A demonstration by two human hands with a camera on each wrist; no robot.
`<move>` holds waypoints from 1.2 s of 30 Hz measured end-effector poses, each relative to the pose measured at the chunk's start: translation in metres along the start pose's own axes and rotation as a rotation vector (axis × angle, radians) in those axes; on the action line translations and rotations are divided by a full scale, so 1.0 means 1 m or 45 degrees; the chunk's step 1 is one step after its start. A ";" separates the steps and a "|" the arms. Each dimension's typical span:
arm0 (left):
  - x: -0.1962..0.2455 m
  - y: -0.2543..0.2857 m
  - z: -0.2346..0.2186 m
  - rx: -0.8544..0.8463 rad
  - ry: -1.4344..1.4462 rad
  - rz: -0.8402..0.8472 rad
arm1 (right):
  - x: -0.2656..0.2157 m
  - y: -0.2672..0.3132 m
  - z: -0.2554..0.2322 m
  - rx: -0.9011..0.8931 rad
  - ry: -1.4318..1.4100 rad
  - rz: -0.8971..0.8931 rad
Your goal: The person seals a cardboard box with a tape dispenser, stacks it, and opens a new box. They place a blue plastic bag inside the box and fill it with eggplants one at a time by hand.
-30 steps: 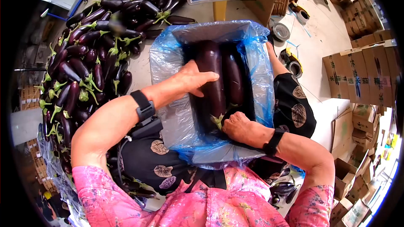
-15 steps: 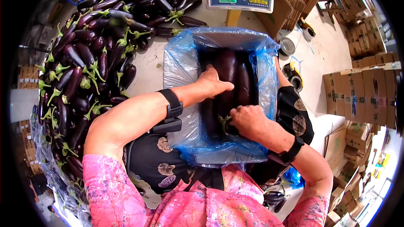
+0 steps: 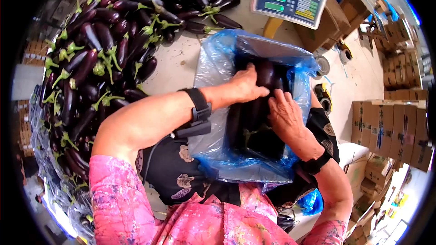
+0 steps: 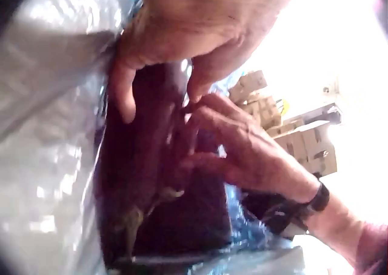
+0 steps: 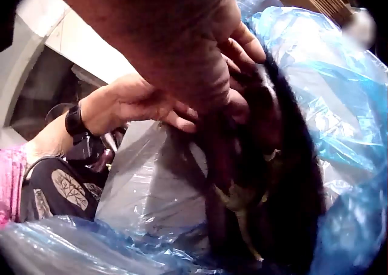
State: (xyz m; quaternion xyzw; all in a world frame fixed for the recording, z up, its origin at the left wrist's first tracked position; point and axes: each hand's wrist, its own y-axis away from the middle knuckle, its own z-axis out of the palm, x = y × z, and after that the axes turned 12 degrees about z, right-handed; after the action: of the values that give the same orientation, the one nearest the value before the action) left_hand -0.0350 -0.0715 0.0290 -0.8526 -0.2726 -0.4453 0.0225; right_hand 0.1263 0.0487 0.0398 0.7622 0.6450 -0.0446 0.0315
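Note:
Inside a box lined with blue plastic (image 3: 211, 70) lie several large dark eggplants (image 3: 265, 73), side by side, their green stems toward the person. The left hand (image 3: 243, 86) grips one near its far end; in the left wrist view its thumb and fingers straddle the dark skin (image 4: 136, 160). Beside it, the right hand (image 3: 287, 117) has its bent fingers round the right-hand eggplant, close to the left thumb. The right wrist view shows this right hand (image 5: 182, 45) reaching in over the stems (image 5: 239, 202). Shadow hides the bottom of the box.
A large heap of eggplants (image 3: 86, 70) covers the floor at left. Beyond the box stands a scale display (image 3: 288, 0). Tape rolls (image 3: 322, 65) lie to the right, near stacked cartons (image 3: 379, 127).
The right hand has moved from the stem end farther into the box, nearer the left hand. The left hand stays on the eggplant. The head view has shifted, so the box appears farther right.

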 end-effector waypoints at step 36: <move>-0.360 0.745 0.210 1.567 0.298 -2.023 | 0.008 -0.023 -0.004 -0.381 -0.077 -0.123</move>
State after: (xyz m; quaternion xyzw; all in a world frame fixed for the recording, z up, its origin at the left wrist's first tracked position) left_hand 0.3193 -0.8065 -0.2230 -0.2155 -0.9395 -0.1944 0.1818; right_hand 0.1050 0.0607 0.0428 0.7154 0.6791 0.0276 0.1621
